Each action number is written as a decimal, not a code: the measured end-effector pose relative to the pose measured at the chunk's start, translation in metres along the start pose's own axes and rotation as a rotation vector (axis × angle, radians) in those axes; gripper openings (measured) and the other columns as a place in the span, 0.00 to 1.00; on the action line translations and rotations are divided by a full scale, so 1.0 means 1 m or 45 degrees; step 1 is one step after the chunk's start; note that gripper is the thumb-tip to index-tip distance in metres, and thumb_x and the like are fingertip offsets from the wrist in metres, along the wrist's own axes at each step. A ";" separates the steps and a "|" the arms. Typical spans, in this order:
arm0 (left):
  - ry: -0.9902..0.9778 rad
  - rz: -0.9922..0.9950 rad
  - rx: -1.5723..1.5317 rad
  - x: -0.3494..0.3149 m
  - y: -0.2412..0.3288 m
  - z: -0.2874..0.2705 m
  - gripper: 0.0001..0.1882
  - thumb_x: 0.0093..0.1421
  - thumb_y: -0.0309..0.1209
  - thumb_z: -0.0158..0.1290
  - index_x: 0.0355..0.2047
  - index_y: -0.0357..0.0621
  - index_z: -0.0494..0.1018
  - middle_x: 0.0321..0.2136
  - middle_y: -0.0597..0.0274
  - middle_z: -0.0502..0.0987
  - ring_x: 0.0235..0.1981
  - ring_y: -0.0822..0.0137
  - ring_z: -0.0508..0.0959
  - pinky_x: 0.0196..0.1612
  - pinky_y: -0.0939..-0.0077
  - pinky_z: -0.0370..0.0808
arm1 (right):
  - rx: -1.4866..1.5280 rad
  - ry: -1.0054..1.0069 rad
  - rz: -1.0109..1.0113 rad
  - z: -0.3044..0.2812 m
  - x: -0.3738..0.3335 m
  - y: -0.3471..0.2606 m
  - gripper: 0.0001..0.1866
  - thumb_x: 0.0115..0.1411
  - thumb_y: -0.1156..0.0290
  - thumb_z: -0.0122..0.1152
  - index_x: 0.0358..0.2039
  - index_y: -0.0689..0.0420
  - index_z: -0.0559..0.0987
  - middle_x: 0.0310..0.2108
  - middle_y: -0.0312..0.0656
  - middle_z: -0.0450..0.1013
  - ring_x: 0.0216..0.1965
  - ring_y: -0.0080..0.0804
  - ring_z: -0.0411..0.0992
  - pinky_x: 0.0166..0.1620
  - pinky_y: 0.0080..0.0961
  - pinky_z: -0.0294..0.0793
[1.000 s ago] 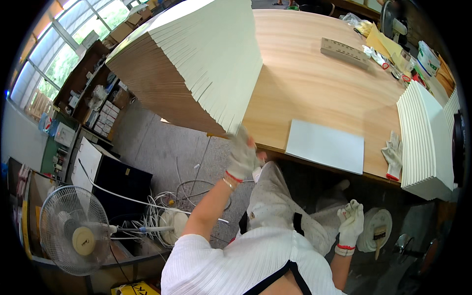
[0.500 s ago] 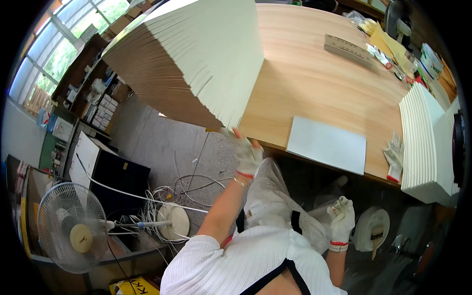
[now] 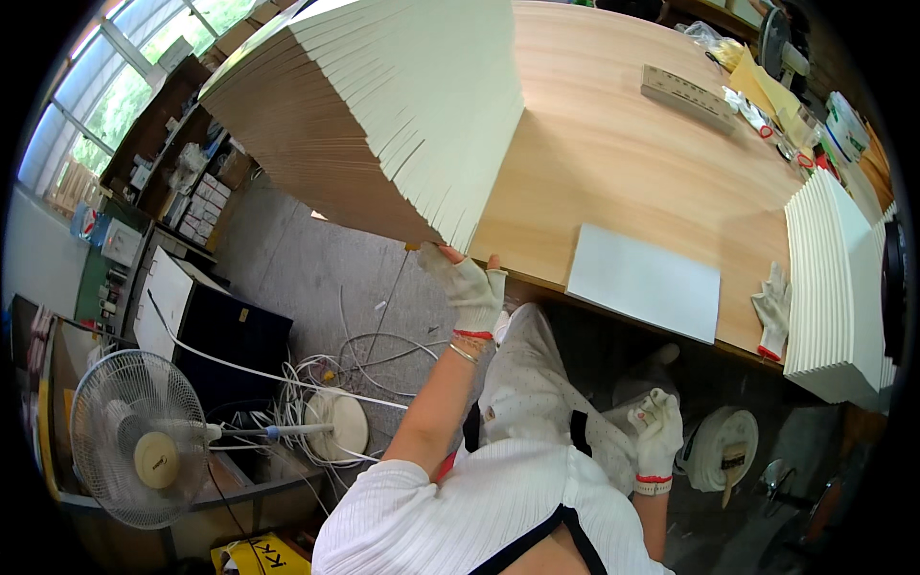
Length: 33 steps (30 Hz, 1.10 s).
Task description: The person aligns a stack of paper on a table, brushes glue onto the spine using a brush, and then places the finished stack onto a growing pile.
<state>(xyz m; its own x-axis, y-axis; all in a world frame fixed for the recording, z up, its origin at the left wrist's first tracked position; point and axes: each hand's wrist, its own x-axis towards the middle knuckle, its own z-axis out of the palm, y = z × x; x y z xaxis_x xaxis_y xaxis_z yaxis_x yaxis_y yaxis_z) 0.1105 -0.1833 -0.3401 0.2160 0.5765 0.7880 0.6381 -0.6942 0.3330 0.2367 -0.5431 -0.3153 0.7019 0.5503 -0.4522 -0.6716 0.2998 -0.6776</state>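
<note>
Stack of cream sheets (image 3: 402,105) fans lengthwise across the bench (image 3: 613,163), its overhanging corner on my open left hand (image 3: 471,286); right hand (image 3: 657,431) loosely curled, empty.

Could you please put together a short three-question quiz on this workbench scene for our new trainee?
1. True or false: the left hand touches the lower edge of the fanned stack of cream sheets.
2. What lies flat on the wooden table between that stack and the spare white glove?
A. a single white sheet
B. a fan
C. a roll of tape
3. Where is the right hand: on the table or below its edge?

Key: 1 true. 2 A, the single white sheet. 3 below its edge, near the lap.
</note>
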 end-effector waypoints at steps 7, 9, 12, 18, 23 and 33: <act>-0.057 0.425 -0.269 0.000 -0.045 -0.033 0.47 0.59 0.37 0.52 0.67 0.31 0.35 0.64 0.22 0.40 0.67 0.33 0.43 0.67 0.49 0.44 | -0.045 -0.026 -0.039 0.013 0.004 0.002 0.15 0.66 0.54 0.49 0.38 0.53 0.75 0.31 0.34 0.70 0.31 0.26 0.68 0.38 0.28 0.72; -0.045 0.137 -0.398 0.006 -0.044 -0.029 0.46 0.60 0.36 0.50 0.67 0.29 0.34 0.65 0.25 0.38 0.69 0.38 0.41 0.69 0.56 0.43 | -0.088 0.022 -0.032 0.016 0.003 0.005 0.15 0.66 0.54 0.49 0.38 0.51 0.75 0.30 0.33 0.70 0.30 0.26 0.68 0.39 0.28 0.71; -0.110 -0.290 -0.420 0.006 -0.013 -0.007 0.43 0.64 0.44 0.45 0.66 0.27 0.37 0.65 0.27 0.41 0.68 0.36 0.44 0.68 0.52 0.42 | 0.013 0.060 0.048 0.020 0.003 0.009 0.15 0.67 0.56 0.49 0.38 0.54 0.76 0.33 0.35 0.71 0.33 0.29 0.69 0.38 0.31 0.72; 0.106 -0.173 -0.709 0.001 -0.004 -0.020 0.40 0.67 0.41 0.38 0.65 0.23 0.35 0.67 0.30 0.38 0.69 0.40 0.42 0.68 0.57 0.44 | -0.143 -0.017 0.053 0.026 0.007 0.011 0.18 0.64 0.50 0.51 0.40 0.51 0.75 0.30 0.32 0.70 0.29 0.27 0.67 0.37 0.29 0.71; 0.278 -0.655 -0.326 0.061 -0.037 -0.008 0.34 0.69 0.33 0.37 0.67 0.32 0.36 0.68 0.43 0.41 0.69 0.57 0.48 0.68 0.61 0.48 | -0.315 0.003 0.020 0.036 0.009 0.005 0.20 0.64 0.48 0.52 0.40 0.53 0.76 0.30 0.33 0.68 0.29 0.26 0.65 0.37 0.27 0.71; 0.595 -0.919 -0.967 0.126 -0.182 -0.005 0.31 0.71 0.40 0.30 0.69 0.40 0.38 0.69 0.48 0.43 0.69 0.55 0.46 0.68 0.66 0.50 | -0.406 -0.040 0.144 0.038 0.006 0.018 0.20 0.63 0.47 0.53 0.40 0.51 0.75 0.29 0.31 0.69 0.29 0.24 0.67 0.39 0.28 0.74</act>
<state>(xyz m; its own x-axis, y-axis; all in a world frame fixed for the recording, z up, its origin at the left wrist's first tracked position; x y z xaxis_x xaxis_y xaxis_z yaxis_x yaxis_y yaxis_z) 0.0180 0.0130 -0.2988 -0.4163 0.8398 0.3485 -0.1433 -0.4391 0.8869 0.2197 -0.5044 -0.3080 0.6160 0.5915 -0.5203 -0.6332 -0.0210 -0.7737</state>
